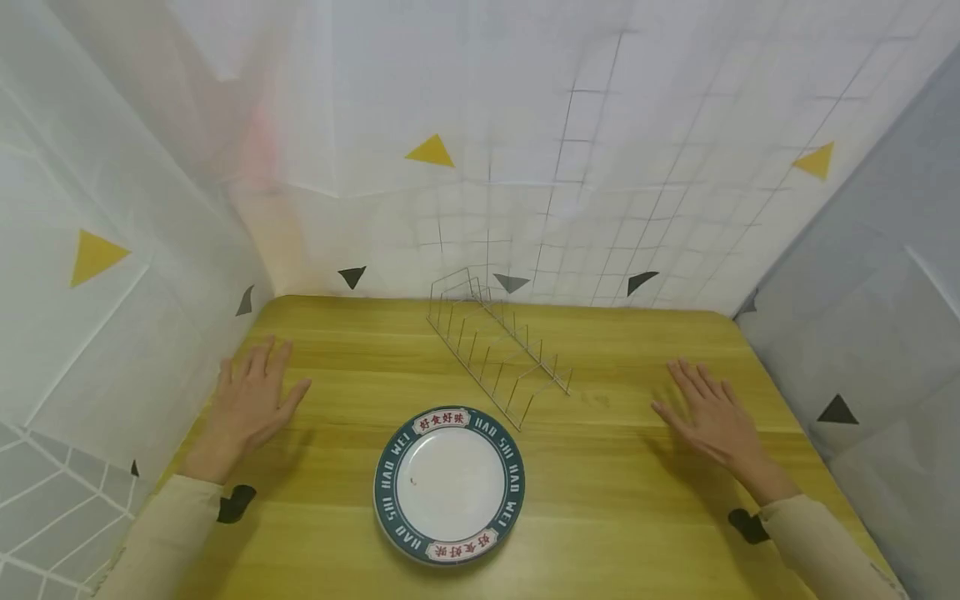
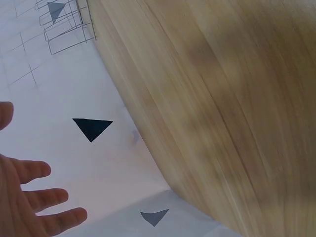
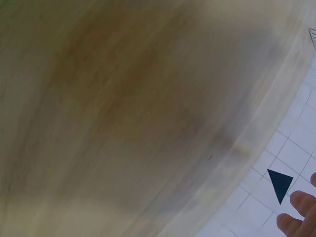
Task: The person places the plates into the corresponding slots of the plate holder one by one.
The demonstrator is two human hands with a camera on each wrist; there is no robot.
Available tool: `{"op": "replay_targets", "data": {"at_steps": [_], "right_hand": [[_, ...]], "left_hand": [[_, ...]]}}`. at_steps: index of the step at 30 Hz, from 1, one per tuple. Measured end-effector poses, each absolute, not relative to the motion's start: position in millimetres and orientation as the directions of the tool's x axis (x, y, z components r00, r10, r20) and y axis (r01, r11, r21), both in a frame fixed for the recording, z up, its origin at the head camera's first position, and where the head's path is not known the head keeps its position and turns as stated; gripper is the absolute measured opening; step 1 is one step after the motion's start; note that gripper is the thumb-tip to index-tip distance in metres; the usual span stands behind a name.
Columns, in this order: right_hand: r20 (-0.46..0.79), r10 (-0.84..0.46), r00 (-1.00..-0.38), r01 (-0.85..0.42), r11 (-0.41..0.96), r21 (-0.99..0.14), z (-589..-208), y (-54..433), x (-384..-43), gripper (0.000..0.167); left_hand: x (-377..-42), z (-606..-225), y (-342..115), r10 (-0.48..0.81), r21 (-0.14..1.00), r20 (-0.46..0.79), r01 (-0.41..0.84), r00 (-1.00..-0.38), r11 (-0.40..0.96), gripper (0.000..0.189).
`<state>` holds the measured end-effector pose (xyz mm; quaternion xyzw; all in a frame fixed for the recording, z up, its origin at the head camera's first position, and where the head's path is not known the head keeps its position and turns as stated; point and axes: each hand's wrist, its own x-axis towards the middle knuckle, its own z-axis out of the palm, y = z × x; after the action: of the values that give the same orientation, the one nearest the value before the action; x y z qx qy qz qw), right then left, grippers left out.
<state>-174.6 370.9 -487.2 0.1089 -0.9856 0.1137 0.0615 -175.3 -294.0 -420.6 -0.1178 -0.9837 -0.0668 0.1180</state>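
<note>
A round plate (image 1: 450, 483) with a white middle and a dark green, lettered rim lies on the wooden table (image 1: 600, 517), near its front. Behind it, a thin wire dish rack (image 1: 498, 350) runs slantwise toward the back wall, its slots holding nothing. To the left of both, my left hand (image 1: 251, 400) is held over the table with fingers spread and straight. My right hand (image 1: 712, 417) hovers on the right side, fingers extended, a shadow below it. Neither hand holds or touches the plate or rack. Fingers of the left hand (image 2: 34, 197) show at the left wrist view's edge.
White sheets (image 1: 375, 217) with yellow and black triangles wall in the back and both sides of the table. Faint grid lines mark the back sheet. Dark patches (image 1: 236, 504) appear beside both sleeves.
</note>
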Motion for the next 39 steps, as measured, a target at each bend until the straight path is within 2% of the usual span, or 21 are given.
{"op": "replay_targets", "data": {"at_steps": [10, 12, 15, 19, 23, 30, 39], "right_hand": [[0.156, -0.193, -0.969, -0.225, 0.949, -0.222, -490, 365, -174, 0.084], [0.149, -0.184, -0.972, -0.216, 0.948, -0.235, -491, 361, -173, 0.088], [0.168, -0.169, -0.971, -0.211, 0.937, -0.28, -491, 350, -174, 0.094], [0.173, -0.144, -0.974, -0.201, 0.903, -0.379, -486, 327, -173, 0.104], [0.118, -0.118, -0.986, -0.161, 0.861, -0.482, -481, 297, -171, 0.111], [0.037, -0.115, -0.993, -0.115, 0.802, -0.586, -478, 240, -175, 0.122], [0.009, -0.12, -0.993, -0.095, 0.728, -0.679, -488, 196, -184, 0.128]], "left_hand": [[-176, -423, -298, 0.216, 0.118, 0.233, 0.248, -0.948, 0.962, 0.07], [-174, -423, -298, 0.222, 0.154, 0.228, 0.26, -0.948, 0.953, 0.069], [-170, -424, -296, 0.24, 0.275, 0.192, 0.287, -0.952, 0.918, 0.068], [-165, -431, -290, 0.311, 0.52, 0.115, 0.324, -0.943, 0.79, 0.062], [-165, -441, -276, 0.386, 0.641, 0.08, 0.344, -0.919, 0.686, 0.057], [-166, -449, -250, 0.449, 0.711, -0.011, 0.309, -0.894, 0.632, 0.068], [-168, -470, -226, 0.536, 0.746, -0.098, 0.295, -0.839, 0.598, 0.083]]}}
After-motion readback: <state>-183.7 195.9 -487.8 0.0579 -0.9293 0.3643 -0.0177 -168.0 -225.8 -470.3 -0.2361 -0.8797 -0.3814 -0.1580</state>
